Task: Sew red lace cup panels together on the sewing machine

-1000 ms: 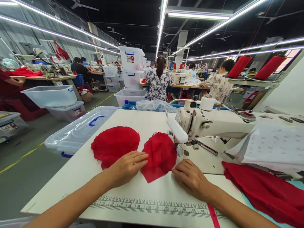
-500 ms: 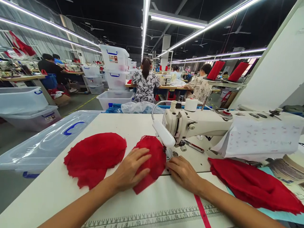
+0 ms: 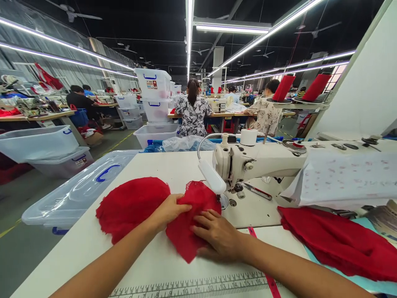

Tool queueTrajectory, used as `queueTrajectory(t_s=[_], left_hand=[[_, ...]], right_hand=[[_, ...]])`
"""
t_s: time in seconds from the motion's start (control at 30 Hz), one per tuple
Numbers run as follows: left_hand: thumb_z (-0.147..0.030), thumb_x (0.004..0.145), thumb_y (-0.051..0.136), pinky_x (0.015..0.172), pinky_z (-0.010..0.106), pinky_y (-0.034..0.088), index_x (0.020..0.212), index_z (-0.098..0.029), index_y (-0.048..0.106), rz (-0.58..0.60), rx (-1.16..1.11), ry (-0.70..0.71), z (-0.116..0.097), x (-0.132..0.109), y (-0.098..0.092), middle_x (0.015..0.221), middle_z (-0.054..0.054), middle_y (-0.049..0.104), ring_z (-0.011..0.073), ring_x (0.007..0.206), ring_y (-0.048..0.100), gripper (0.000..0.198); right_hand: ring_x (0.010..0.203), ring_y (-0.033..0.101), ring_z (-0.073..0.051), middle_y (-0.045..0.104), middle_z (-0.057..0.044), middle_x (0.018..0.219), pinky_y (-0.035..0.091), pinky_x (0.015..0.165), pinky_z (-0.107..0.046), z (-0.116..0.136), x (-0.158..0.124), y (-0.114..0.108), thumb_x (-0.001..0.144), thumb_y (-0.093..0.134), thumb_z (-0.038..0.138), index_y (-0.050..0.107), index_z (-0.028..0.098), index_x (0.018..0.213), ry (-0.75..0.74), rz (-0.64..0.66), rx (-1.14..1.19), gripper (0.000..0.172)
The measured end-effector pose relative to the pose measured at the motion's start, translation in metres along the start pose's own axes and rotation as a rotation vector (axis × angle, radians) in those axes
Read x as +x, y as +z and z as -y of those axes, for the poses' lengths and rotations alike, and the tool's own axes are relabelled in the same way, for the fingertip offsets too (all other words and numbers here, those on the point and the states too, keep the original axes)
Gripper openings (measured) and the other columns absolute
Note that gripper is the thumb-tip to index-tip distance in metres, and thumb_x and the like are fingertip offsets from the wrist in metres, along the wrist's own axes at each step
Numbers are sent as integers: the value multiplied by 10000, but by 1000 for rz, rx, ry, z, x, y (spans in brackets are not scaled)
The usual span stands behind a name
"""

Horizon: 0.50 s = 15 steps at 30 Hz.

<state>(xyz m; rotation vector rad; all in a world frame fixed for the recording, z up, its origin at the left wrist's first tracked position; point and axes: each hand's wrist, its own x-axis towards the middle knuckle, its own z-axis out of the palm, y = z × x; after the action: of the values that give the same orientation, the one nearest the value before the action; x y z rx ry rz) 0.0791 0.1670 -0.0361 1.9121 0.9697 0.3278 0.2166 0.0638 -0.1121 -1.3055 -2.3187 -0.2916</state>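
Observation:
A red fabric piece with a lace edge (image 3: 186,231) lies on the white table, its far right part at the needle area of the sewing machine (image 3: 260,159). My left hand (image 3: 172,210) pinches its left edge between thumb and fingers. Spread over its right side, my right hand (image 3: 218,236) rests with its fingers apart. Left of my left hand lies a pile of red fabric (image 3: 132,205). Another red fabric pile (image 3: 338,244) sits at the right on light blue material.
Tweezers (image 3: 257,191) lie on the machine bed. Printed paper (image 3: 350,178) hangs on the machine. A clear lidded box (image 3: 80,190) stands left of the table (image 3: 62,256). Red thread cones (image 3: 283,87) are behind. A person in a patterned top (image 3: 194,111) sits ahead.
My right hand has moved left from beside the needle onto the fabric. My left hand has drawn back to the fabric's left edge and closed on it. The view has shifted slightly.

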Motion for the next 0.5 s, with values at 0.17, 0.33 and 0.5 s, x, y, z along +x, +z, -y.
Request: queueTrajectory(t_s=[0.17,0.33,0.5], left_hand=[[-354,526,711,586,297,486,775,-137,585,-136,-377,-47,-3,-15,-3,716,45,668,215,681,622,354],[-329,511,714,497,274,463,728,-149,563,-257,-378,-40,-3,-19,-4,643,14,636,186,560,593,320],[-356,521,699,514,275,473,735,-157,552,-298,-383,-65,-1,-23,0,663,6,621,195,604,603,328]], right_hand=[[1055,468,-254,524,-123,1172,400,895,-420,1,-19,-7,805,566,437,534,147,1102,-21,5,51,417],[1053,470,-232,545,-118,1123,412,898,-375,-7,-58,-29,864,488,320,529,137,1090,31,-24,158,294],[846,526,-178,590,-79,919,450,746,-298,-22,-71,-39,920,331,178,554,153,987,153,-129,193,234]])
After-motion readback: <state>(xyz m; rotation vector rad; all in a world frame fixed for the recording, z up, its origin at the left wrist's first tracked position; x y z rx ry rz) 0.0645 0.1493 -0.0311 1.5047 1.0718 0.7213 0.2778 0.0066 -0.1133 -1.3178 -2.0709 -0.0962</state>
